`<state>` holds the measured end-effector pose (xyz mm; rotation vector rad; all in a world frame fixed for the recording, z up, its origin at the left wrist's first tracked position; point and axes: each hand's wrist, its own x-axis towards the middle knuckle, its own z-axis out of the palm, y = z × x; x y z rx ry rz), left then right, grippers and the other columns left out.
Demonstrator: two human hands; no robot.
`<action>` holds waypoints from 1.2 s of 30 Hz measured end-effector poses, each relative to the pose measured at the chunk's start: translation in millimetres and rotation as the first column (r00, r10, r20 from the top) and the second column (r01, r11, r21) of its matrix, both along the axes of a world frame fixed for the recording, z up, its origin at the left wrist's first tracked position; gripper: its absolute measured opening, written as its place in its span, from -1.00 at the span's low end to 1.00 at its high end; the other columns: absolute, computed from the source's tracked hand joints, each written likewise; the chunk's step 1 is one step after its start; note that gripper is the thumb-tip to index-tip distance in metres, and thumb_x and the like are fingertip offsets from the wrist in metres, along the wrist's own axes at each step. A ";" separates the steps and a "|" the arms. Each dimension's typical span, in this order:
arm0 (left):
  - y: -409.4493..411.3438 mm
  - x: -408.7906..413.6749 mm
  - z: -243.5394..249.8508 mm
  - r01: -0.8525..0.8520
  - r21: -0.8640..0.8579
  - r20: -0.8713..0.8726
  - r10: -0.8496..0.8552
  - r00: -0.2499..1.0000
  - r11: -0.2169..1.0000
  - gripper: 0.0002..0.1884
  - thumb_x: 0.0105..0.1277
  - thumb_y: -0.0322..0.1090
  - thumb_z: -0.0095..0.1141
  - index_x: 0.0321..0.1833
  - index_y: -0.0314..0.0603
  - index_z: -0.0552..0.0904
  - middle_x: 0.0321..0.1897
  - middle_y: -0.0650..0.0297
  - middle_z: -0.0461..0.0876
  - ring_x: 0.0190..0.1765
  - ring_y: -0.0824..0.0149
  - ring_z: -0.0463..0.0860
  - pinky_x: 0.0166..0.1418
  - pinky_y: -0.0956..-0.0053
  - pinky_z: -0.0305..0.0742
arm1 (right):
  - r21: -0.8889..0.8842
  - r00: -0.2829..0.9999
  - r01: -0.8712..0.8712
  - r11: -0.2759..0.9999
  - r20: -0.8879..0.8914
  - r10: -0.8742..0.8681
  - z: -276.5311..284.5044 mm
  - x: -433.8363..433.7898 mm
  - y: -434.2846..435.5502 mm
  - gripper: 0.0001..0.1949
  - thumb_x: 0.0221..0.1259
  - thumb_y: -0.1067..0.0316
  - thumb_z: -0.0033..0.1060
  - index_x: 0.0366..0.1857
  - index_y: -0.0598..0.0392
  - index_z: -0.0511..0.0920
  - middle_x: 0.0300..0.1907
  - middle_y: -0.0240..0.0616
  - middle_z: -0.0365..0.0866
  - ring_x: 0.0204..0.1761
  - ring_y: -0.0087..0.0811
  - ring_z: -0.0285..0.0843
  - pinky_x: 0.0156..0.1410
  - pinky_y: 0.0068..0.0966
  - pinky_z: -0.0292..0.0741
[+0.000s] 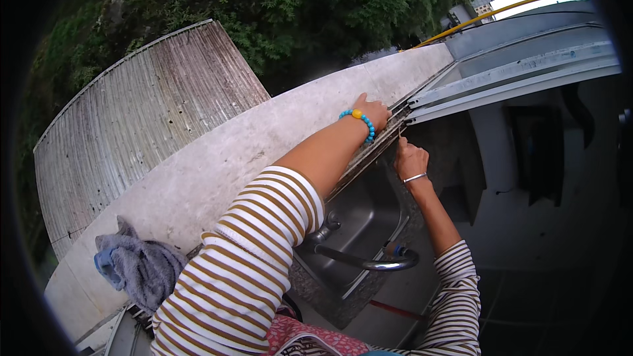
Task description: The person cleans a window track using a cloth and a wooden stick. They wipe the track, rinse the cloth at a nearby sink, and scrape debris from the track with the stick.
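A dirty window track (pixel 368 151) runs along the inner edge of the pale stone sill (pixel 207 178). Reaching across the sill, my left hand (pixel 372 111) rests by the track near the sliding window frames (pixel 514 74), its index finger extended; its underside is hidden. On the inner side of the track, my right hand (pixel 411 159) grips a thin, small tool (pixel 399 132) whose tip points at the track; its exact kind cannot be told. A grey cloth (pixel 148 269) with a blue one (pixel 108 268) lies bunched on the sill at the lower left.
Below my arms are a steel sink (pixel 358 222) and a curved chrome faucet (pixel 366 261). Outside lies a corrugated roof (pixel 148 128) beside dense trees. A yellow pipe (pixel 494 11) crosses the upper right.
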<state>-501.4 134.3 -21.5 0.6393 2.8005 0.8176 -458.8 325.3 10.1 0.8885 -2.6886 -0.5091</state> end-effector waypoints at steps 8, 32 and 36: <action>2.9 3.9 4.9 -0.002 0.021 -0.025 0.002 1.000 1.000 -0.40 0.22 -0.35 0.08 0.39 0.12 0.41 0.45 0.36 0.33 0.54 0.27 0.19 0.53 -0.14 -0.03 | 0.181 0.996 0.063 0.981 0.044 -0.072 12.2 -34.2 -7.0 -0.91 -0.01 0.45 0.15 -0.42 0.20 0.59 -0.48 0.04 0.68 -0.39 0.01 0.71 -0.25 -0.13 0.60; 5.1 -5.0 -2.4 -0.036 -0.032 0.022 0.037 0.999 0.999 -0.46 0.23 -0.28 0.13 0.33 0.16 0.46 0.35 0.41 0.44 0.51 0.34 0.25 0.52 -0.05 0.04 | 0.250 0.950 0.258 0.933 0.109 -0.292 21.1 -32.6 -52.7 -0.82 0.07 0.27 0.14 -0.38 0.06 0.71 -0.33 0.03 0.71 -0.21 0.00 0.72 -0.08 -0.16 0.62; 7.2 1.5 -0.6 -0.042 0.012 -0.057 0.043 0.997 0.999 -0.47 0.24 -0.28 0.12 0.33 0.17 0.47 0.34 0.41 0.45 0.49 0.34 0.28 0.52 -0.04 0.04 | 0.159 0.960 0.258 0.953 0.071 -0.272 33.1 -48.9 -24.3 -0.85 0.00 0.34 0.18 -0.50 0.18 0.68 -0.39 0.13 0.68 -0.29 0.10 0.69 -0.13 -0.07 0.61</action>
